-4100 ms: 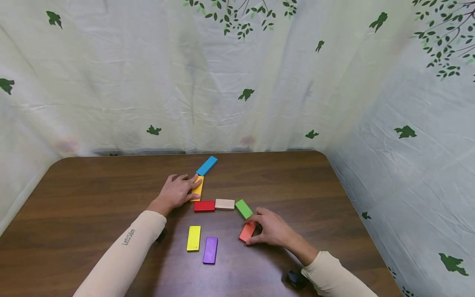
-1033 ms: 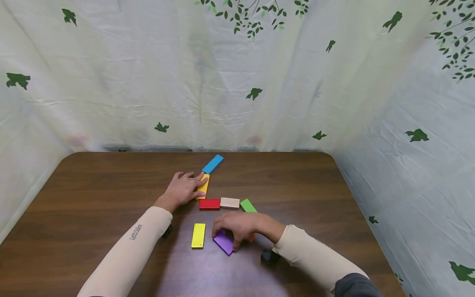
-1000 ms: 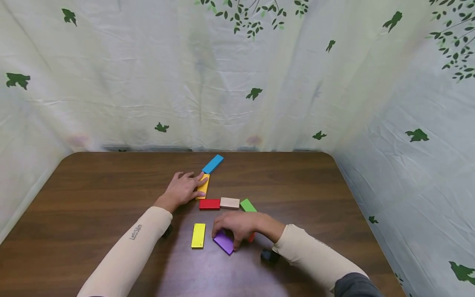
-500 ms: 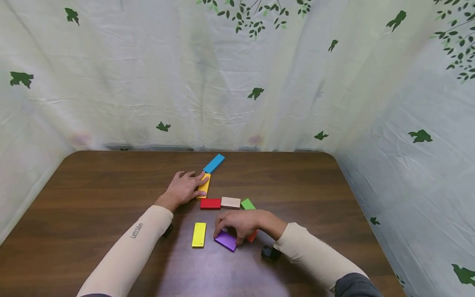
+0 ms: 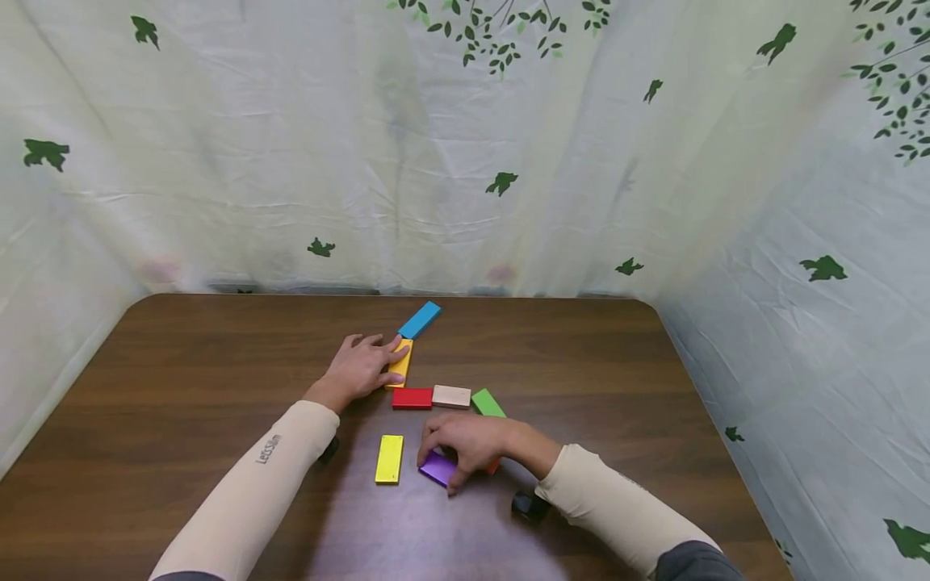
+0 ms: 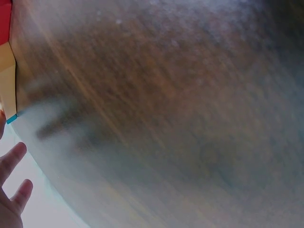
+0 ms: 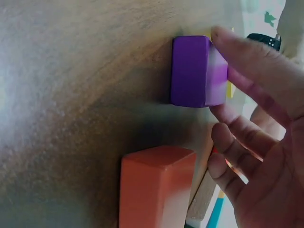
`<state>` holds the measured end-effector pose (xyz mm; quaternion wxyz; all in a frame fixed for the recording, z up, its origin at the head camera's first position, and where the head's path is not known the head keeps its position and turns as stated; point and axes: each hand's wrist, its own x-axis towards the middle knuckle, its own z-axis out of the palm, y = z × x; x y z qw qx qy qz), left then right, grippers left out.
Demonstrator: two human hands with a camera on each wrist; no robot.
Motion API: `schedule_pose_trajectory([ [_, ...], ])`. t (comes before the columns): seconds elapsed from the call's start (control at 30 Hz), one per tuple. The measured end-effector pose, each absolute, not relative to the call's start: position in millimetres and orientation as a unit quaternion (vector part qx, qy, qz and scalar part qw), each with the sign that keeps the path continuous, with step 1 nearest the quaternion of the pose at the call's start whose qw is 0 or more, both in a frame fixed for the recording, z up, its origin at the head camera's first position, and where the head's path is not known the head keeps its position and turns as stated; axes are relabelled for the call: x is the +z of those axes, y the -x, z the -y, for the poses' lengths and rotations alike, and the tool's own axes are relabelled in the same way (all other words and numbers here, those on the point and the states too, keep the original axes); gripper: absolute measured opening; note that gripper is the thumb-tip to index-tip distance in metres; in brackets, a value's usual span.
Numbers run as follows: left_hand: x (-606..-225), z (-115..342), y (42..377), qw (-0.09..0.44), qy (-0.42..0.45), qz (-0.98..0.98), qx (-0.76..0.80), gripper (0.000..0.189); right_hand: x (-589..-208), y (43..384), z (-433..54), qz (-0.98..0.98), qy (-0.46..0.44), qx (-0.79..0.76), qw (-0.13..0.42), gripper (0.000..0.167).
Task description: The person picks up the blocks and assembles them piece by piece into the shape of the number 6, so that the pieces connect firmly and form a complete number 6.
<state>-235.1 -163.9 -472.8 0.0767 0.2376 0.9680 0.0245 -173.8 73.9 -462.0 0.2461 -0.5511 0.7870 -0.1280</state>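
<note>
My right hand [image 5: 472, 440] pinches a purple block [image 5: 437, 468] at the near centre of the table, thumb at one end and a fingertip at the other. In the right wrist view the purple block [image 7: 190, 71] stands out with a coral block [image 7: 147, 190] close below it. Most of that coral block is hidden behind the hand in the head view. Farther back, my left hand [image 5: 356, 371] rests its extended fingers on an amber block [image 5: 401, 367]. A blue block [image 5: 419, 319] slants away from its far end, and a red block [image 5: 412, 399] lies at its near end.
A beige block [image 5: 451, 396] and a green block [image 5: 487, 403] continue the row right of the red one. Left of the purple block lies a bright yellow block [image 5: 389, 460]. The wooden table [image 5: 218, 355] ends at a white curtain [image 5: 291, 161] behind.
The right hand has let go of the coral block and moved left to grip the purple block, which has turned aslant and shifted right. The left hand stays on the amber block.
</note>
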Motion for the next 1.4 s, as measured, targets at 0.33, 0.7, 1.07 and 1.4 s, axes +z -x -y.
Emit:
schedule_pose_trajectory([
  [0.33,-473.8,164.8,236.8,0.076,-0.237,-0.968,0.033,0.064,-460.8,172.9,-72.9,-0.791,0.545,-0.136,0.242,0.045],
  [0.7,-472.4,163.1,235.7,0.073,-0.241,-0.967,0.038,0.063,-459.5,173.9,-75.1,-0.789,0.537,-0.141,0.263,0.042],
  [1.07,-471.3,163.7,235.5,0.073,-0.239,-0.967,0.04,0.063,-463.6,180.9,-79.8,-0.771,0.545,-0.166,0.284,0.038],
  [1.4,-470.6,163.9,234.7,0.074,-0.238,-0.968,0.035,0.063,-465.9,181.7,-81.9,-0.776,0.534,-0.171,0.289,0.038],
])
